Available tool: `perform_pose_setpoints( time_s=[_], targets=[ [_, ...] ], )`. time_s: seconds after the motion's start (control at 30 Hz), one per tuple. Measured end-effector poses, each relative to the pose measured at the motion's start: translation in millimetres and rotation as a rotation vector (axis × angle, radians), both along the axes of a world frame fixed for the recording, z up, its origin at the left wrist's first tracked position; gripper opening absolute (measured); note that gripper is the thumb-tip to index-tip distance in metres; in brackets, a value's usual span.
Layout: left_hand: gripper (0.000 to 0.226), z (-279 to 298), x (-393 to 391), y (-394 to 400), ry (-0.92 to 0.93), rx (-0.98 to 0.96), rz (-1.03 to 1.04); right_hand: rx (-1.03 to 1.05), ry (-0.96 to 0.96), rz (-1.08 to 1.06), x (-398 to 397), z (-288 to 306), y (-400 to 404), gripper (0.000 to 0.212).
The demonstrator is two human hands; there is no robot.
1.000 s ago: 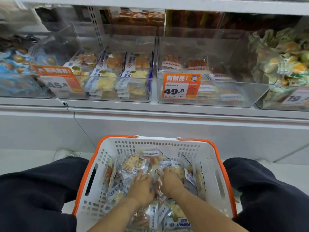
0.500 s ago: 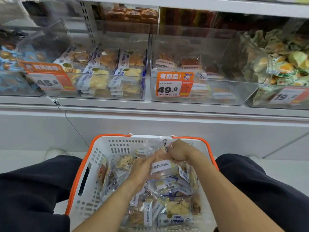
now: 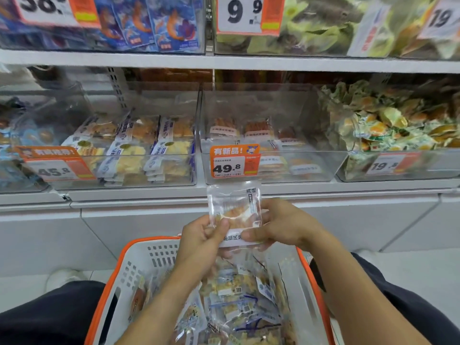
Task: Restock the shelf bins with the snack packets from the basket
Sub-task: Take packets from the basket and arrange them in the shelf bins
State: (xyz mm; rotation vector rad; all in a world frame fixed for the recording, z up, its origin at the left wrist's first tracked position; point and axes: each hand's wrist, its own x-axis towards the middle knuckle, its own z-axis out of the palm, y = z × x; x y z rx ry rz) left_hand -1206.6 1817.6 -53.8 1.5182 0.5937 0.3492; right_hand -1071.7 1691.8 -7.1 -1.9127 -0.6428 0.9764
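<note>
A snack packet (image 3: pixel 234 210), clear with a white label strip along its lower edge, is held upright above the basket (image 3: pixel 139 265), just below the front of the shelf. Going from the left, a clear bin (image 3: pixel 129 150) marked with a 45.8 price tag (image 3: pixel 56 168) is seen on the shelf, stocked with rows of yellow-filled packets. Below it, the white basket with an orange rim is wedged between two dark-trousered knees, and loose packets (image 3: pixel 239 302) are piled inside it. The left hand (image 3: pixel 201 235) is raised over the basket's far rim; its grip is closed on the packet's lower left corner, the thumb pressed on the front face. The right hand (image 3: pixel 281 225) is set just beside it, its grip pinched on the packet's lower right edge, thumb laid across the label strip and fingers curled behind. Directly above the packet, the middle bin (image 3: pixel 273 155) carries a 49.8 price tag (image 3: pixel 234 164) and is only partly filled with reddish packets. Further right, a bin (image 3: pixel 398 135) of green and orange sweets is tagged 19-something.
</note>
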Motion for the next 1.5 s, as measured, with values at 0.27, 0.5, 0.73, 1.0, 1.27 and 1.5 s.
perform_pose_setpoints(
  time_s=[0.27, 0.5, 0.73, 1.0, 1.27, 1.5],
  targets=[
    [0.032, 69.2, 50.6, 6.3, -0.16, 0.607, -0.055, 0.465, 0.014, -0.229, 20.0, 26.4, -17.4, 0.032],
    [0.055, 79.9, 100.8, 49.3, 0.044, 1.336, 0.018, 0.507, -0.448, -0.677, 72.9, 43.1, -29.1, 0.047],
    [0.031, 64.8, 112.0, 55.1, 0.118, 1.422, 0.067, 0.31, -0.603, -0.746, 122.8, 57.9, -21.1, 0.06],
    [0.046, 55.0, 118.3, 55.7, 0.073, 1.424, 0.105, 0.117, -0.465, -0.698, 186.8, 55.4, -1.9, 0.059],
    [0.055, 51.1, 122.3, 53.7, -0.021, 1.411, 0.148, -0.469, -0.808, -0.382, 214.7, 48.4, 34.4, 0.085],
    [0.053, 49.6, 124.2, 54.6, -0.11, 1.411, 0.203, -0.73, -0.944, 0.09, 240.9, 30.8, 42.9, 0.079]
  ],
)
